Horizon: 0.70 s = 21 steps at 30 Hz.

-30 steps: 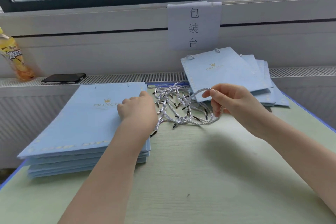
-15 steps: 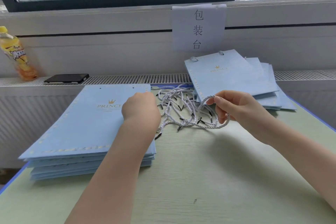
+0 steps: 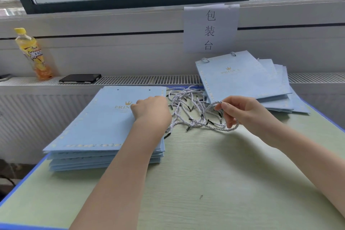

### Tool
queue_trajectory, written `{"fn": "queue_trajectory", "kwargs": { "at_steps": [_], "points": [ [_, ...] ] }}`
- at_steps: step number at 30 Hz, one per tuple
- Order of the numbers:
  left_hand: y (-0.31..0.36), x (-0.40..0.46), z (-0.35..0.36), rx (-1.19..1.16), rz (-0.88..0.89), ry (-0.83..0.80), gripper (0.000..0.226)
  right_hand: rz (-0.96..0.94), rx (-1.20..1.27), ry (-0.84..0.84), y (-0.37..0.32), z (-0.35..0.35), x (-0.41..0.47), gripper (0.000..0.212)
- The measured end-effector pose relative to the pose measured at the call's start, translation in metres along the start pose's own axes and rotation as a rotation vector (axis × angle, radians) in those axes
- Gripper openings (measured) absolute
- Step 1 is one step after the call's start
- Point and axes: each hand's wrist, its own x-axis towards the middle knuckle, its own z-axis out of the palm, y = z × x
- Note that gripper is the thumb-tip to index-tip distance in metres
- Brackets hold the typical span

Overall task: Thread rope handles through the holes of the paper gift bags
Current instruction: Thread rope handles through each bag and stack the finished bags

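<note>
A stack of flat light-blue paper gift bags (image 3: 97, 123) lies at the left of the table; the top bag shows two punched holes at its far edge. My left hand (image 3: 151, 110) rests on that top bag with its fingers curled, at the bag's right edge. A tangle of white twisted rope handles (image 3: 190, 110) with black tips lies in the middle. My right hand (image 3: 242, 112) pinches one rope handle (image 3: 214, 103) lifted out of the tangle. A second pile of blue bags (image 3: 242, 78), the top one with rope loops at its holes, leans at the back right.
The pale green table (image 3: 205, 183) has a blue rim. On the radiator ledge behind stand a yellow drink bottle (image 3: 32, 54) and a black phone (image 3: 80, 78). A paper sign (image 3: 211, 28) hangs on the wall under the window.
My right hand has drawn the pinched rope a little toward me, out of the tangle. The left hand has stayed on the top bag of the stack.
</note>
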Motion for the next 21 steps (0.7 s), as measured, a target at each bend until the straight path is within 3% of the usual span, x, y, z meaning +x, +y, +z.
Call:
{"fn": "queue_trajectory", "kwargs": {
  "at_steps": [1, 5, 9, 15, 18, 21],
  "points": [
    [0.003, -0.004, -0.004, 0.004, 0.033, 0.018, 0.004, 0.001, -0.004, -0.001, 0.0, 0.0, 0.0, 0.021],
    [0.01, -0.008, -0.01, 0.004, 0.083, 0.126, 0.024, 0.003, -0.015, 0.007, 0.001, 0.0, 0.001, 0.021],
    [0.011, -0.007, -0.007, -0.036, 0.149, 0.084, 0.028, 0.031, -0.004, -0.001, -0.001, 0.003, -0.001, 0.02],
    [0.018, -0.007, -0.004, -0.15, 0.251, 0.087, 0.028, 0.219, 0.196, -0.128, -0.009, 0.021, -0.003, 0.015],
    [0.027, -0.011, -0.001, -0.165, 0.29, 0.09, 0.026, 0.354, 0.239, -0.182, -0.009, 0.036, -0.008, 0.024],
    [0.032, -0.013, 0.002, -0.133, 0.308, 0.11, 0.025, 0.374, 0.402, -0.283, -0.011, 0.042, -0.01, 0.03]
  ]
}}
